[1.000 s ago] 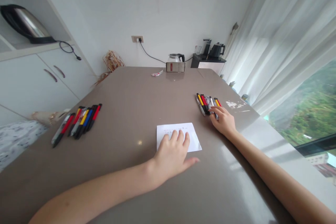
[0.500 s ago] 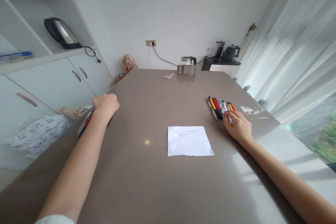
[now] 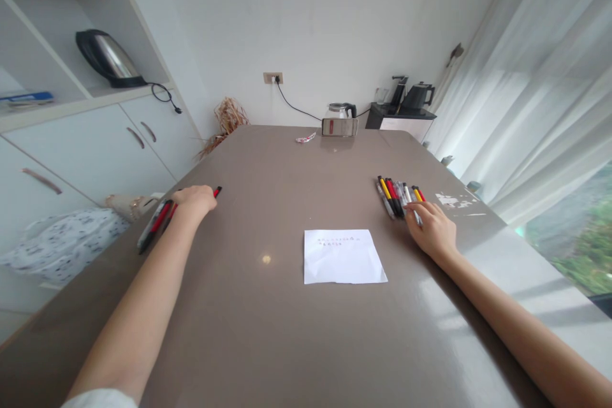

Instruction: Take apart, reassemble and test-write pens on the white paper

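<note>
My left hand (image 3: 194, 199) lies curled over the left row of pens (image 3: 155, 224) on the brown table (image 3: 268, 338). A red pen tip (image 3: 217, 191) sticks out past its fingers. My right hand (image 3: 430, 224) rests at the near end of the right group of pens (image 3: 394, 194), fingers curled on a pale pen (image 3: 415, 213). A white paper sheet (image 3: 343, 256) with small writing lies flat between my hands, touched by neither.
At the far table edge stand a small box (image 3: 339, 127) with a glass jug behind it and a small wrapper (image 3: 305, 138). White scraps (image 3: 452, 201) lie right of the pens. Cupboards with a kettle (image 3: 108, 58) stand left; curtains hang right.
My left hand left the paper and reached across to the left row of pens, then settled lower on them. My right hand stayed at the right pens. The view swung left.
</note>
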The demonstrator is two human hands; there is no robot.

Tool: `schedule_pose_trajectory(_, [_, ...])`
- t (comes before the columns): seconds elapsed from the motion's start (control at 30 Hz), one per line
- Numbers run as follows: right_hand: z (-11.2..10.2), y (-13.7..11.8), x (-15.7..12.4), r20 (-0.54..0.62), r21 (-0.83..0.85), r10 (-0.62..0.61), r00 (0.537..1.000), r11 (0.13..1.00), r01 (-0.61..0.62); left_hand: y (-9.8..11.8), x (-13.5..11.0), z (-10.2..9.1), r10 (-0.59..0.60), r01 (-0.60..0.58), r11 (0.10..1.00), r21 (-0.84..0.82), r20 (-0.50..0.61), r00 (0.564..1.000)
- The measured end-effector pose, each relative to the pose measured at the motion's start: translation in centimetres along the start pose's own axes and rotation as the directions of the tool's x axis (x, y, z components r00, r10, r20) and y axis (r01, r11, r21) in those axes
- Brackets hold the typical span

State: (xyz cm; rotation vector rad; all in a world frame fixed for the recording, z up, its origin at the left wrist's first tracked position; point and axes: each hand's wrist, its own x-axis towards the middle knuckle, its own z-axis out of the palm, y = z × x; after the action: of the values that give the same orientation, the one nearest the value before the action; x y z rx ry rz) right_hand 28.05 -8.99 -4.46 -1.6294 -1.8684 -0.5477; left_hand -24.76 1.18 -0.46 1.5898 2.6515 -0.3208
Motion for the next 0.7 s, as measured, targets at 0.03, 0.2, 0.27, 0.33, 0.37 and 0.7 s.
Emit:
schedule_pose_trajectory(0.03, [0.0,0.0,0.0,-0.001,0.000,0.000,1.000,1.000,0.000,0.2,-0.2,-0.1,0.006,-0.006,1.000,0.009,0.007,1.000])
schedule_pose_trajectory(0.2, [-0.1,0.0,0.2,-0.047,0.015,0.018,0.999,1.000,-0.017,2.8,-3.3,-0.9,0.113,-0.112,0.994,0.011,-0.096,0.989])
schedule_pose_trajectory(0.27, [-0.5,-0.5,0.4,-0.075,0.050,0.029,0.997,0.998,-0.025,4.6,-5.5,-1.5,0.201,-0.208,0.978,0.008,-0.297,0.933])
schedule_pose_trajectory(0.33, [-1.1,-1.5,0.6,-0.081,0.115,0.051,0.995,0.993,-0.042,6.9,-8.2,-2.0,0.329,-0.346,0.937,0.052,-0.466,0.821])
schedule_pose_trajectory(0.37, [-1.5,-2.2,0.8,-0.070,0.159,0.071,0.995,0.986,-0.059,8.2,-9.7,-2.2,0.394,-0.421,0.904,0.077,-0.533,0.749])
schedule_pose_trajectory(0.7, [-0.5,-10.5,7.0,0.553,0.745,0.100,0.827,0.385,-0.544,18.3,-19.6,-1.9,0.734,-0.867,0.433,0.248,-0.655,0.179])
